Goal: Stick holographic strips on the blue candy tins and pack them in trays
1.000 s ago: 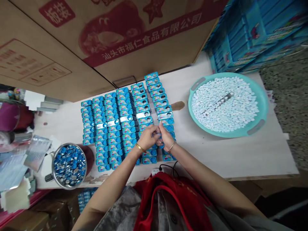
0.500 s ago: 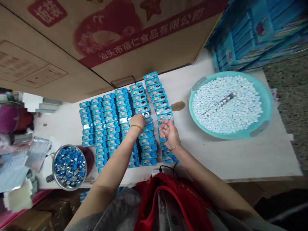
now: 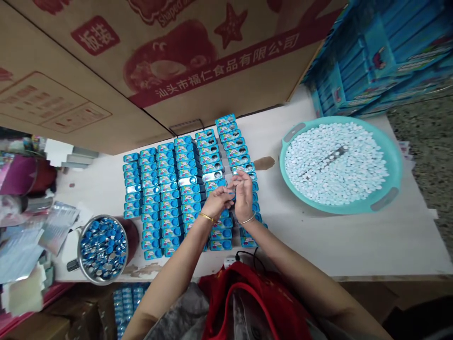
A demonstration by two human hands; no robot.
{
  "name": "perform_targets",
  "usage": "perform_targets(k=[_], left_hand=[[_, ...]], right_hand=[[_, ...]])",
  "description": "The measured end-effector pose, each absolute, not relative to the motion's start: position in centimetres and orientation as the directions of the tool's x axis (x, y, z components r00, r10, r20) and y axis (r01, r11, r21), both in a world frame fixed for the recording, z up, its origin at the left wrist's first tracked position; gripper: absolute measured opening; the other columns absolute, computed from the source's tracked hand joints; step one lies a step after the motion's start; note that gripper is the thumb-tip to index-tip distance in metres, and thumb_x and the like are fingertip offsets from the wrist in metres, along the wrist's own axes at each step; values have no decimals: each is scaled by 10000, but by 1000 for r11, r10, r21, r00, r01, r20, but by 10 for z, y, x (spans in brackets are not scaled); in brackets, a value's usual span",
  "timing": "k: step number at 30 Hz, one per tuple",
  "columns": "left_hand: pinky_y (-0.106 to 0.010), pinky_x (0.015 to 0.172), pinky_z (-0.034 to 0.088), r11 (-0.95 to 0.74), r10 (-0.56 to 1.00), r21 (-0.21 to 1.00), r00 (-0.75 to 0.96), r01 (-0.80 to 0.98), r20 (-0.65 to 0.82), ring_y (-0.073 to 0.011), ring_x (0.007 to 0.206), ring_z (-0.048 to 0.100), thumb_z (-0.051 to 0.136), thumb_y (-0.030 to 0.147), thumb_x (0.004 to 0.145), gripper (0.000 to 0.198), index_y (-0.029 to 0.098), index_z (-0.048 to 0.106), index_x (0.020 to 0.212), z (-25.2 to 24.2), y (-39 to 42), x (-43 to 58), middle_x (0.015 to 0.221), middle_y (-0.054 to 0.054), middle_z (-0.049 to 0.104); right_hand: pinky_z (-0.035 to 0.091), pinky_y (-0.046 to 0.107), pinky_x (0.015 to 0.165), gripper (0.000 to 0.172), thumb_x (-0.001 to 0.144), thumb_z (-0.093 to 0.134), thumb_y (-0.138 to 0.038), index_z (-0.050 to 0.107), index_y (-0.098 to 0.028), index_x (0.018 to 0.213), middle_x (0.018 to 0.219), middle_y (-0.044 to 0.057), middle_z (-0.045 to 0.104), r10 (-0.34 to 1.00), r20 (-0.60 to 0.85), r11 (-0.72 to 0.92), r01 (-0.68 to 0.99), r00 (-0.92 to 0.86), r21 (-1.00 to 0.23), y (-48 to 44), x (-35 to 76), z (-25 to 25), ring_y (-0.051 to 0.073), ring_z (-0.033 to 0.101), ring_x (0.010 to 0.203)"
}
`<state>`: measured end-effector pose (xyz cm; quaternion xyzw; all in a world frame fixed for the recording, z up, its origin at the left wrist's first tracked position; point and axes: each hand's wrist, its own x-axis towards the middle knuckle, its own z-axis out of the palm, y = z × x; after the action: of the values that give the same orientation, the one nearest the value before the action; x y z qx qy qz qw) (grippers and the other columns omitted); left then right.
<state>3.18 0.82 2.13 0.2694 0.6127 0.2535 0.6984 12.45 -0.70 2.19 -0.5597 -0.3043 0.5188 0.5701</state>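
My left hand [image 3: 216, 204] and my right hand [image 3: 244, 196] meet above the two right-hand columns of small blue tins [image 3: 190, 189]. The left thumb and fingers are pinched together by the right fingertips; whatever they hold is too small to make out. The right hand is cupped with its fingers bent inward, and its contents are hidden. Most tins show a round blue spot on top. Toward the back of the two right columns, several tins have dark round openings [image 3: 211, 141]. Both hands cover some tins beneath them.
At left stands a metal mug [image 3: 122, 236] filled with small blue and silver round pieces. A teal basin [image 3: 395, 165] of pale pellets sits at right. Big cardboard cartons [image 3: 198, 106] line the back, with blue packages [image 3: 350, 71] stacked behind the basin. A cable [image 3: 256, 252] lies near the front edge.
My left hand has moved right and toward me, away from a tin in the fifth column. It now meets my right hand, which has turned inward. The camera view has shifted slightly.
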Motion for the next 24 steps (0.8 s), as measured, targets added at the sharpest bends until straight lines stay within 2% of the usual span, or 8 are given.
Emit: perform_targets(k=[3,5,7,10,13,16,20,24], left_hand=[[-218,547,445,609,781,755,-20,242,-624,-98,572,563,680,268,682,154,162,591,750,15,39,14,637,25,566],[-238,616,479,488,858,717,-124,498,-499,-117,636,589,644,206,713,89,167,587,769,11,60,5,675,14,586],[-257,677,489,382,894,569,-135,728,-428,-144,713,618,645,172,724,97,171,583,798,8,78,2,727,-9,624],[-297,742,489,253,855,258,-91,932,-510,-218,857,658,678,249,755,113,168,619,808,6,98,4,833,-82,688],[-333,799,494,162,771,45,-98,986,-630,-294,993,661,679,410,778,266,156,679,856,5,111,8,989,-161,709],[-352,851,498,156,739,-23,-132,988,-661,-323,1078,644,665,490,788,407,138,702,989,8,116,11,1117,-206,686],[-386,883,500,255,720,49,-156,966,-676,-334,1117,633,671,396,815,372,116,704,1057,25,103,17,1163,-238,666],[-313,849,506,340,772,140,-191,930,-607,-265,1075,655,702,441,788,349,189,715,1029,39,61,11,1092,-154,709]], right_hand=[[434,429,990,500,914,337,-620,436,-259,1246,1255,110,504,944,-163,-116,-172,286,-978,-3,128,18,236,537,1117],[406,445,1025,475,926,330,-602,472,-251,1212,1270,112,515,943,-164,-134,-120,290,-984,-2,135,14,248,506,1179],[409,439,1023,441,933,348,-576,505,-245,1178,1228,105,543,940,-173,-159,-71,294,-985,-4,142,10,243,510,1172],[419,425,1018,392,938,384,-529,536,-234,1147,1182,97,562,943,-151,-155,-11,295,-988,-10,150,4,234,522,1155],[407,434,1033,350,940,412,-478,550,-218,1131,1171,99,564,952,-104,-124,49,288,-991,-15,152,-2,227,526,1146],[415,449,1022,320,938,430,-446,558,-219,1124,1168,99,566,961,-74,-102,93,266,-990,-18,148,-1,227,531,1136],[421,469,1011,285,928,471,-415,580,-218,1102,1143,99,583,989,18,-5,147,150,-989,-32,141,21,239,536,1133],[417,499,997,277,904,515,-432,614,-216,1047,1126,104,599,997,83,78,262,9,-962,-72,143,39,262,546,1114]])
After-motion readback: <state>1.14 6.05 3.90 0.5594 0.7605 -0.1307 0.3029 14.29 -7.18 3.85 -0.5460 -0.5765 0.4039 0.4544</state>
